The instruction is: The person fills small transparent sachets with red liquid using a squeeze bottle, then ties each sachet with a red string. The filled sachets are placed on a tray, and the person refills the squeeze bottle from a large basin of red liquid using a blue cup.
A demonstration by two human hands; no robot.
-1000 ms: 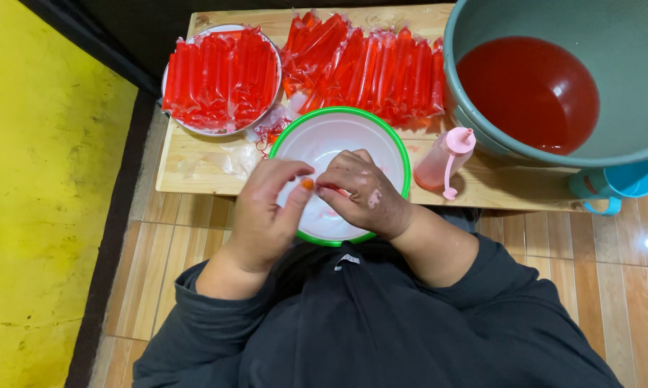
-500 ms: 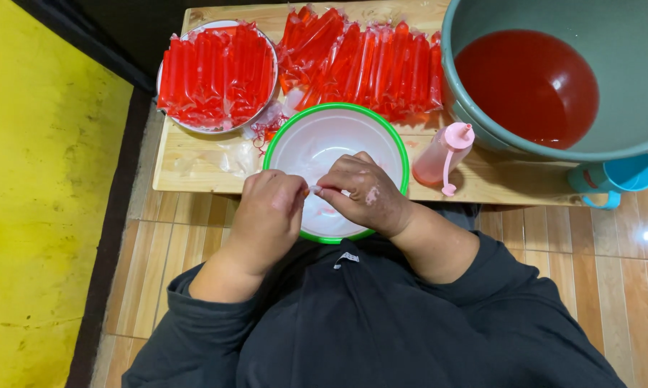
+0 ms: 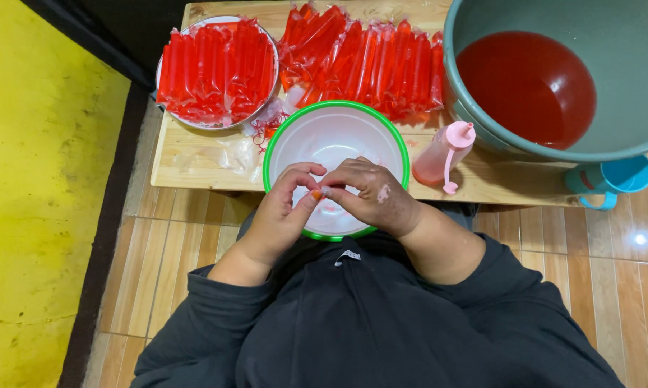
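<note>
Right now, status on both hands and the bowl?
Left hand and right hand meet fingertip to fingertip over white bowl, pinching something small, unclear what. Pink squeeze bottle beside it, apart.

A home floor workspace — low wooden table (image 3: 195,162), wood-plank floor (image 3: 187,237), yellow mat (image 3: 44,179).

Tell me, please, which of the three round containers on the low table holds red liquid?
The large grey-green basin at the right; the green-rimmed white bowl under the hands looks empty, and the plate holds sealed red tubes.
</note>
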